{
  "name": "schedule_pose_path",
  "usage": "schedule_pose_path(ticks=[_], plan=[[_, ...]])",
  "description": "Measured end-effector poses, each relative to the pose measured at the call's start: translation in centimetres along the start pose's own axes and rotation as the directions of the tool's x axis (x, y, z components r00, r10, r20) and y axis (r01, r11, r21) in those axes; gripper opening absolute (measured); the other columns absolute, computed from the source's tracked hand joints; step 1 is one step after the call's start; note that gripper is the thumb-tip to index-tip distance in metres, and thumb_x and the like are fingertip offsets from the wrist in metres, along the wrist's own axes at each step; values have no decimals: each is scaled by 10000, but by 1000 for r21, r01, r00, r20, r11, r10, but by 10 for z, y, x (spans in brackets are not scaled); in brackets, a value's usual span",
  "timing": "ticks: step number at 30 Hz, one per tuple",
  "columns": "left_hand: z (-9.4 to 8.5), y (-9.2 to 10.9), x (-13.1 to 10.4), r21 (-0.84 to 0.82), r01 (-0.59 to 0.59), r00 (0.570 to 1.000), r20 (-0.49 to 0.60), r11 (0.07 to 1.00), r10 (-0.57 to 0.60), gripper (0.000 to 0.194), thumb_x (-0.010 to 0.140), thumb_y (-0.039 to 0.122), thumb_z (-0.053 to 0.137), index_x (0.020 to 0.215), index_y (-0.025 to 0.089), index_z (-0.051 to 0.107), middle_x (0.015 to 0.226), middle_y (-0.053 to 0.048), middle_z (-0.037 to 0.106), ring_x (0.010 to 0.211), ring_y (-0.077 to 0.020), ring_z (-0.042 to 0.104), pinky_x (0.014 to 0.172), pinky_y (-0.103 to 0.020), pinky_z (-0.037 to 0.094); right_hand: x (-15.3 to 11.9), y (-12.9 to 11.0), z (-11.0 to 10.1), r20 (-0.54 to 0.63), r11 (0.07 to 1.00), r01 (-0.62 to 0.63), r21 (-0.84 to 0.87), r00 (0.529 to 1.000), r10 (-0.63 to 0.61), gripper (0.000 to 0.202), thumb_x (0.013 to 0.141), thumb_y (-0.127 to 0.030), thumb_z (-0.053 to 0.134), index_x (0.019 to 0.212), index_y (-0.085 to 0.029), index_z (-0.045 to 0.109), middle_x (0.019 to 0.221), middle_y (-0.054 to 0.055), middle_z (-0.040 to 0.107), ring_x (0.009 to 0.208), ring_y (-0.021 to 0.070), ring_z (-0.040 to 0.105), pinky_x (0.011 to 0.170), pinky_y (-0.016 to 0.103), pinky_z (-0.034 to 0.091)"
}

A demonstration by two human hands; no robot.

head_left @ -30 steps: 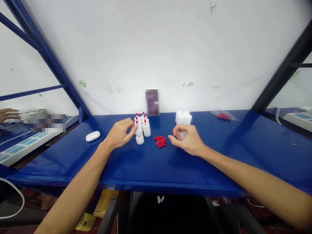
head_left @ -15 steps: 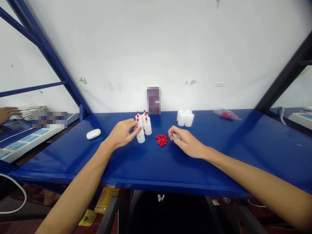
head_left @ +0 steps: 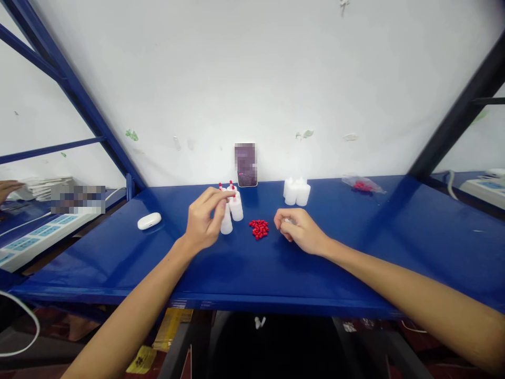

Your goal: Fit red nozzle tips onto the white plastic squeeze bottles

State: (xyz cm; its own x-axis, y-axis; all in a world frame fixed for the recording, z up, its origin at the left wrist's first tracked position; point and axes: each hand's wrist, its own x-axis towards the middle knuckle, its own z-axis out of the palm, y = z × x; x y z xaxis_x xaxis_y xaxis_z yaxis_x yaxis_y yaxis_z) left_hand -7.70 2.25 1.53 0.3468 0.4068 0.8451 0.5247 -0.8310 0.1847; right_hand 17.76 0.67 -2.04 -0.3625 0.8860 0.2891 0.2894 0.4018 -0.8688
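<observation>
My left hand (head_left: 204, 218) is over the left group of white squeeze bottles (head_left: 236, 209), its fingers stretched out flat and the thumb apart below them. The fingertips reach beside a red cap (head_left: 233, 190) on one bottle and cover part of the group. Several of these bottles stand upright with red caps on their pointed tips. Right of them, small loose red caps (head_left: 259, 229) lie in a pile on the blue table (head_left: 244, 268). My right hand (head_left: 302, 231) rests just right of the pile, its fingers curled around something small and whitish, mostly hidden.
White bottles without red caps (head_left: 296, 192) stand behind my right hand. A phone (head_left: 247, 166) leans on the wall. A clear bag with red pieces (head_left: 362, 185) lies at the back right, a white earbud case (head_left: 149, 221) on the left. Another person's hand (head_left: 8, 189) shows at far left.
My left hand has gone from bent fingers at the front bottle to straight fingers stretched over the group. The right hand stays curled by the pile. The view has shifted slightly.
</observation>
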Motion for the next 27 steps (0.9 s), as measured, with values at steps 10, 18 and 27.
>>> schedule_pose_path(ticks=[10, 18, 27], plan=[[83, 41, 25, -512, 277, 958, 208, 813, -196, 88, 882, 215, 655, 940, 160, 692, 949, -68, 740, 890, -172, 701, 784, -322, 581, 9, 4, -4, -76, 903, -10, 429, 996, 47, 358, 815, -428, 388, 614, -179, 548, 527, 41, 526, 482, 163, 464, 485, 292, 356], [92, 47, 17, -571, 314, 948, 225, 758, -224, 63, 820, 192, 722, 821, 154, 672, 1103, -103, 649, 1039, -198, 637, 905, -357, 539, 5, -1, 1, -71, 926, 134, 353, 991, -116, 315, 868, -415, 400, 669, -191, 497, 515, -17, 453, 463, 128, 408, 475, 271, 303], [94, 49, 6, -624, 396, 916, 317, 674, -244, 98, 818, 223, 731, 813, 158, 657, 1238, -97, 540, 1019, -188, 622, 876, -324, 532, -1, -4, -5, -41, 970, 222, 104, 975, -219, 141, 847, -319, 465, 755, -212, 472, 585, -40, 436, 481, 119, 396, 447, 253, 314]])
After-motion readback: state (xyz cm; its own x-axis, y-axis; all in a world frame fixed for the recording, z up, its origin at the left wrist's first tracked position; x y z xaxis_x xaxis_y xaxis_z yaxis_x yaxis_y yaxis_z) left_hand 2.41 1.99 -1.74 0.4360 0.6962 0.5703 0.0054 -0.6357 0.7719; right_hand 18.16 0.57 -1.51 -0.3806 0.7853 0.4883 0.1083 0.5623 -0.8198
